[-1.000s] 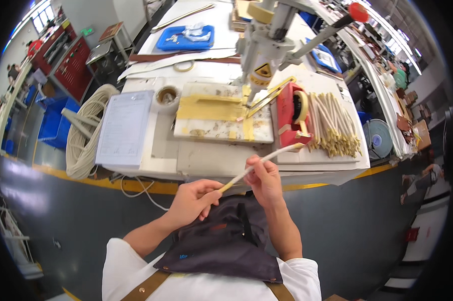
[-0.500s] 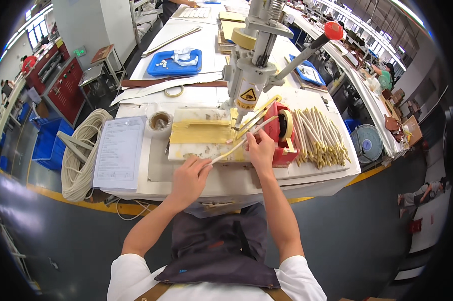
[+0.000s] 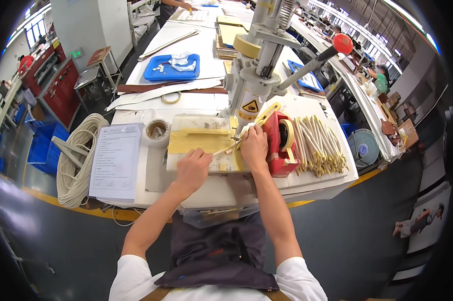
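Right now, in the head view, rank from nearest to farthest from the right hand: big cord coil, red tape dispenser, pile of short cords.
From the right hand:
1. Red tape dispenser: immediately to its right.
2. Pile of short cords: further right, past the dispenser.
3. Big cord coil: far left, beyond the paper sheet.

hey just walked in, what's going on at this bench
A person is working a short pale cord with both bare hands: the left hand grips its near end, and the right hand is on it farther along. The cord is over the pale block with yellow tape, close to the lower tip of a lever press; whether they touch is unclear. To the right are a red tape dispenser and a pile of similar cords.
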A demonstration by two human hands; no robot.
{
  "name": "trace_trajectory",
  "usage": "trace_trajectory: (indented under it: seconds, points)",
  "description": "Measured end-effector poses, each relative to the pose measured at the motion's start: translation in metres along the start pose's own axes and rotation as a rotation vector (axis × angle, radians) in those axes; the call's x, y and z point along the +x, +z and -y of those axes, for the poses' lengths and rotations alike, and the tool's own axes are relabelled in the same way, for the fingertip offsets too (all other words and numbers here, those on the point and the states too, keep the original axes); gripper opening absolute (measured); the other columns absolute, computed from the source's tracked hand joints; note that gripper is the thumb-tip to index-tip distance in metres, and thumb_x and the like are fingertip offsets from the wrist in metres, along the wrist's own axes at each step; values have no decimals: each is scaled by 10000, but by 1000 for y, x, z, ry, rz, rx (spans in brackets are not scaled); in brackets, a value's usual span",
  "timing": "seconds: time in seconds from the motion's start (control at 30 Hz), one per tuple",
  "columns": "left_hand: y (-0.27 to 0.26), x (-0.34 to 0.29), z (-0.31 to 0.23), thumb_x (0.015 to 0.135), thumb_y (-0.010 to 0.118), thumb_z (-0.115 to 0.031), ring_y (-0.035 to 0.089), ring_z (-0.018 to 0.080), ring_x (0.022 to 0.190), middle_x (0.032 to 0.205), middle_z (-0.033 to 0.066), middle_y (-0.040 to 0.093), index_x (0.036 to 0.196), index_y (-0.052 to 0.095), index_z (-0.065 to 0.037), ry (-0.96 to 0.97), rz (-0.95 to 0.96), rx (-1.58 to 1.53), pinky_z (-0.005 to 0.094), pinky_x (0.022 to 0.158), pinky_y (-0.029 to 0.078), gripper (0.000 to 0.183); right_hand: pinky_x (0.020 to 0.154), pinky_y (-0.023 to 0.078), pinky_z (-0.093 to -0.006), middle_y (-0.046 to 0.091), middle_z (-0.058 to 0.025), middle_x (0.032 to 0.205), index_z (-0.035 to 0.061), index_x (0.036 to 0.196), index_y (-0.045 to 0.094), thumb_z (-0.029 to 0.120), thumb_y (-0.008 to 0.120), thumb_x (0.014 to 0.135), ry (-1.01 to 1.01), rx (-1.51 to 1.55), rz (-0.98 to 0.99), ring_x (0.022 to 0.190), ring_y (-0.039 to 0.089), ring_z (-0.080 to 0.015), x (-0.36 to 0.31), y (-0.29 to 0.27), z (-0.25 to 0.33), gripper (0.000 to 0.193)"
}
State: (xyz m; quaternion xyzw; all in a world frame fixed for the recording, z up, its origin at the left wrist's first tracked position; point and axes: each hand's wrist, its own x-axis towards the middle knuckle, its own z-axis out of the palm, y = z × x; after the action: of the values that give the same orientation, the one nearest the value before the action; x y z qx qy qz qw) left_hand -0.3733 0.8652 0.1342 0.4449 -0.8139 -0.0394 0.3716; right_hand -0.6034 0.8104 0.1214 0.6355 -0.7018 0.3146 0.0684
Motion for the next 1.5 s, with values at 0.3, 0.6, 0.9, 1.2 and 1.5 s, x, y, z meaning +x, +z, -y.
trace_trajectory:
  seconds: [0.3, 0.6, 0.9, 1.2, 1.5]
  points:
    - [8, 0, 15, 860, 682, -71, 610, 254, 848, 894, 66, 582, 1029, 691, -61, 147, 20, -100, 380, 719, 517, 170, 952, 499, -469, 557, -245, 1382, -44, 1250, 603, 163, 546, 937, 15, -108, 72, 1096, 573, -417, 1, -9, 12, 379]
    - [12, 11, 13, 759, 619, -4, 589, 261, 965, 963, 99, 555, 1056, 604, -8, 202, 176, -36, 363, 806, 516, 298, 929, 496, -479, 569, -228, 1373, 12, 1132, 656, 184, 549, 942, 18, -128, 72, 1039, 587, -425, 2, -9, 14, 277]
    - [23, 16, 15, 775, 607, 10, 606, 297, 944, 949, 126, 549, 959, 583, -4, 144, 173, -128, 387, 797, 528, 186, 879, 515, -486, 583, -231, 1336, -1, 1070, 659, 174, 561, 926, -7, -162, 67, 991, 592, -427, 3, -6, 11, 247]
    - [23, 20, 16, 893, 621, -77, 620, 282, 870, 917, 88, 585, 1037, 675, -57, 55, 195, -221, 399, 746, 523, 155, 865, 527, -487, 562, -231, 1371, 2, 1068, 660, 185, 559, 928, 10, -163, 79, 997, 592, -422, 3, -4, 12, 252]
    - [19, 25, 13, 913, 609, -112, 627, 290, 870, 911, 88, 596, 1021, 692, -47, 30, 197, -251, 407, 750, 519, 151, 858, 504, -493, 583, -170, 1281, 28, 1039, 653, 171, 569, 924, -1, -150, 37, 981, 580, -403, 1, -6, 15, 202]
